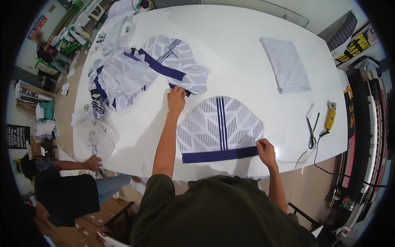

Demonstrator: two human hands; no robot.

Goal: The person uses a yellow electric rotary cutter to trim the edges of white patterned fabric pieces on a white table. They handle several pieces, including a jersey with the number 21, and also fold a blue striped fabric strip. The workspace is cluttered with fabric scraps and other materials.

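Note:
My left hand reaches up the table, fingers closed on the navy-edged lower end of a grey-and-white patterned fabric piece. That piece lies against a loose heap of similar fabric. In front of me a dome-shaped patterned piece, with navy stripes down its middle and a navy band along its straight edge, lies flat. My right hand pinches this piece at its right edge, just above the band.
The white table holds folded pale fabric, black scissors, a yellow corded cutter and loose pale pieces. A co-worker stands at the lower left, a hand on the table; another person is farther back.

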